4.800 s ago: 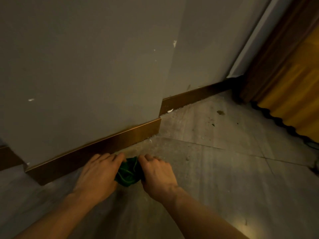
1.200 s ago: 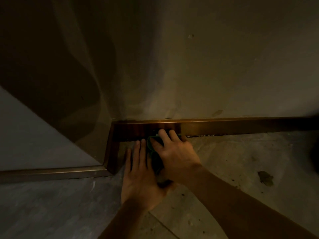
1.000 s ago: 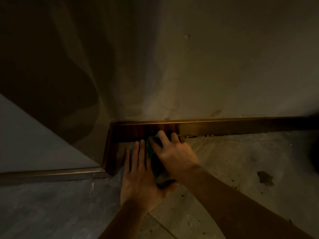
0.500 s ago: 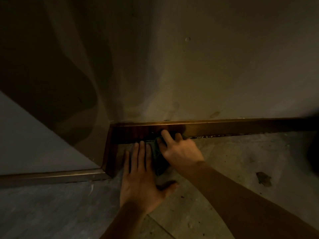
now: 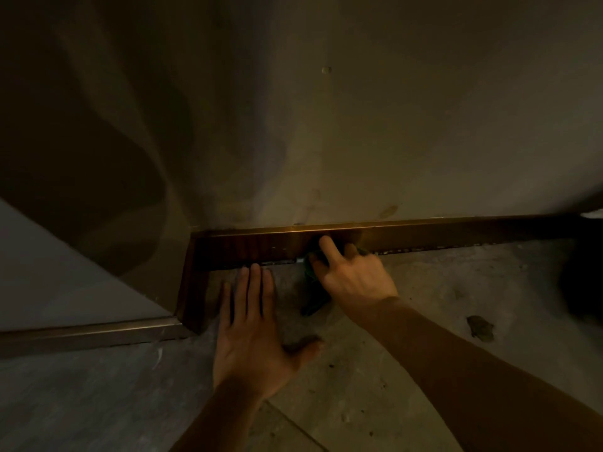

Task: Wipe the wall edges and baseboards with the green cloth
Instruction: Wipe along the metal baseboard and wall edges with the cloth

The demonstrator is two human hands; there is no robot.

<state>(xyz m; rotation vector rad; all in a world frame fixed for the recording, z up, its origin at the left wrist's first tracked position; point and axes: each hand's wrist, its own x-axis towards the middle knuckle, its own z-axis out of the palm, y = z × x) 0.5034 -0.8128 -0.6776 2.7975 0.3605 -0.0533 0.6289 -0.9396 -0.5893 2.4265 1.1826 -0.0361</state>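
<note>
A brown baseboard (image 5: 440, 233) runs along the foot of the dim grey wall (image 5: 375, 141) and turns at a corner on the left. My right hand (image 5: 354, 277) presses the green cloth (image 5: 313, 288) against the baseboard, fingers on its face; most of the cloth is hidden under the hand, with a dark tail hanging down onto the floor. My left hand (image 5: 257, 327) lies flat on the floor to the left of the cloth, fingers stretched out with their tips at the baseboard's lower edge, holding nothing.
The floor (image 5: 408, 370) is pale stone with dirt specks and a dark stain (image 5: 479, 326) at the right. A second baseboard stretch (image 5: 88, 334) runs along the left wall section. A dark shape (image 5: 584, 275) sits at the far right edge.
My right hand has slid the cloth to the right along the baseboard, away from the corner. My left hand stays flat on the floor, and a gap has opened between the hands.
</note>
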